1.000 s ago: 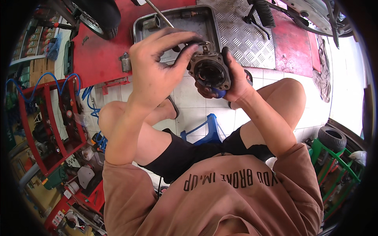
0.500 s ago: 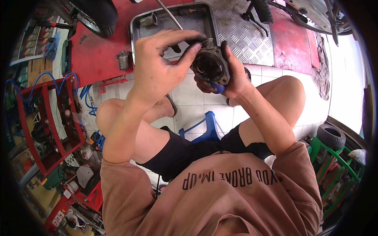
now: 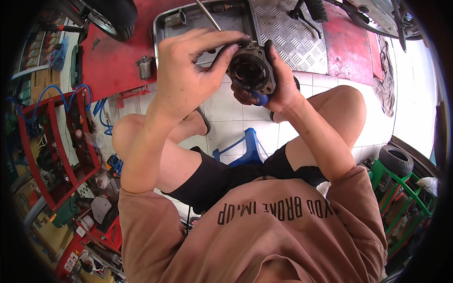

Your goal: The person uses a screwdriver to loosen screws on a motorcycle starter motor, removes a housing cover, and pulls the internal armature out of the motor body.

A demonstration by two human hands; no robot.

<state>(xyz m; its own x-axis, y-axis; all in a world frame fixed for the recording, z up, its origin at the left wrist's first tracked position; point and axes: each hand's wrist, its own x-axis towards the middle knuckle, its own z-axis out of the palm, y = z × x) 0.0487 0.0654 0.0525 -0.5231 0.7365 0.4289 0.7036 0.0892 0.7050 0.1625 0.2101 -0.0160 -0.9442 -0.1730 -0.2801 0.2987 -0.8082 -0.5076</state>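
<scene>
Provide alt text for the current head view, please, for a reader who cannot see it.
A person holds a dark, round-bored metal part in the right hand, with the thumb and fingertips of the left hand at its upper edge. Beyond is a metal tray with a red platform to its left.

free: between metal housing and blue stool | obstacles: knees, tray
</scene>
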